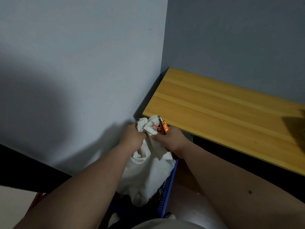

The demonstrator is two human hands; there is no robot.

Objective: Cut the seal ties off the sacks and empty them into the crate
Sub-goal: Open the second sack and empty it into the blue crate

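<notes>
Both of your bare forearms reach forward from the lower corners of the view and meet at the neck of a white cloth sack [148, 172]. Your left hand [132, 138] is clenched around the bunched neck of the sack, just below its crumpled open end, and holds it up. A thin red plastic seal tie [156, 126] shows on the gathered cloth between your two hands. Your right hand [171, 140] grips an orange-handled cutting tool with metal tips [163, 126], whose tips point up and away from you, right beside the tie; whether the tips touch the tie cannot be told. The thumb of that hand also rests against the cloth. The body of the sack hangs down from your left fist into a blue plastic lattice-walled crate [166, 194], whose right wall shows beside the sack; the contents of the crate lie in shadow and cannot be made out. A yellow wooden tabletop [222, 116] stands to your right, its near corner just behind the tool. A pale grey-blue wall [74, 71] fills the left of the view, with your shadow across it.
</notes>
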